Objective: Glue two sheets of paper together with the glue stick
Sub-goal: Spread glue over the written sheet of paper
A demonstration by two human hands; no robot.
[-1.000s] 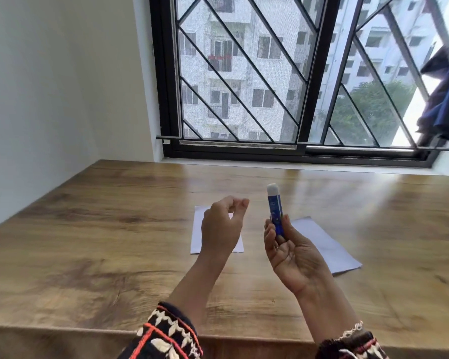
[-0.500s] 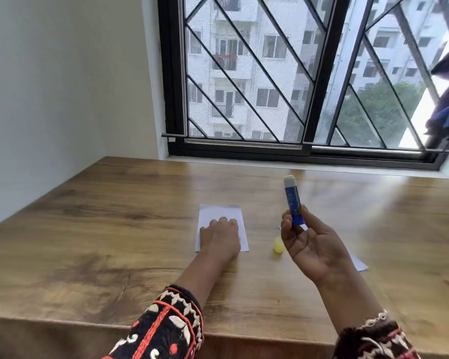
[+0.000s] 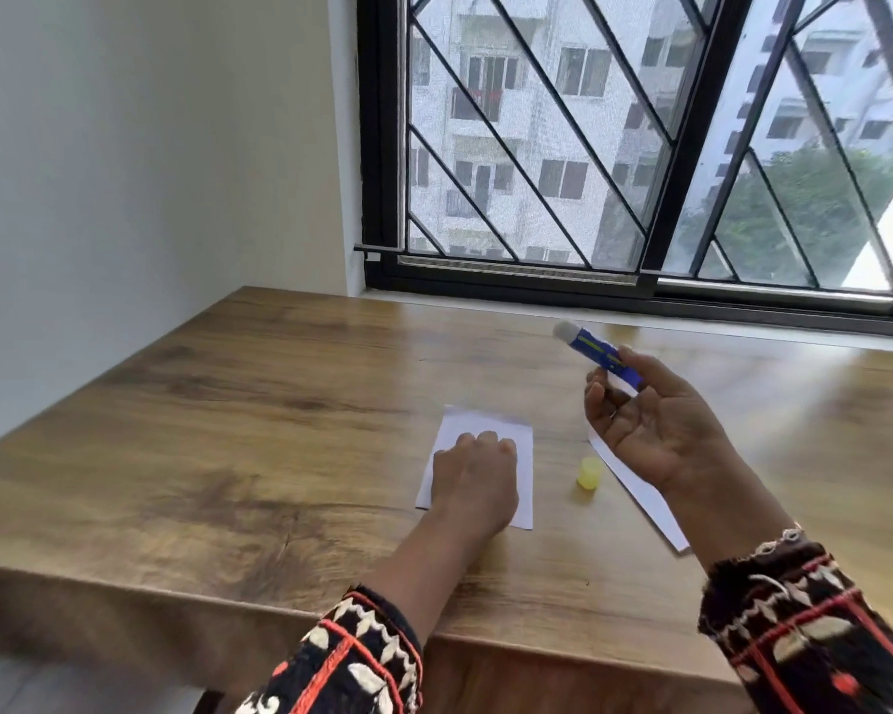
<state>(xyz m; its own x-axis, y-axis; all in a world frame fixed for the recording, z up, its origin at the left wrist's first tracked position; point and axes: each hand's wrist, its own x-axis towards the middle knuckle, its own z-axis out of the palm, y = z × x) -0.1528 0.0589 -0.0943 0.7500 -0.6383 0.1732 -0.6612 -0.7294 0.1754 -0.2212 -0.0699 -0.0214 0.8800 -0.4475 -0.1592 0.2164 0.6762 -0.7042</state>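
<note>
A small white sheet of paper (image 3: 517, 438) lies flat in the middle of the wooden table (image 3: 238, 435). My left hand (image 3: 473, 471) rests on it, fingers pressing it down. A second white sheet (image 3: 640, 494) lies to the right, partly hidden under my right hand. My right hand (image 3: 650, 425) is raised above the table and pinches the blue glue stick (image 3: 596, 353), which is uncapped, its white tip tilted up and to the left. The yellow cap (image 3: 589, 472) stands on the table between the two sheets.
A white wall runs along the table's left side. A black-framed window with diagonal bars (image 3: 640, 146) stands behind the table's far edge. The table's front edge is just under my forearms.
My left hand came down from the air and now rests on the left sheet; the yellow cap now stands on the table. My right hand moved right and tilted the glue stick leftward.
</note>
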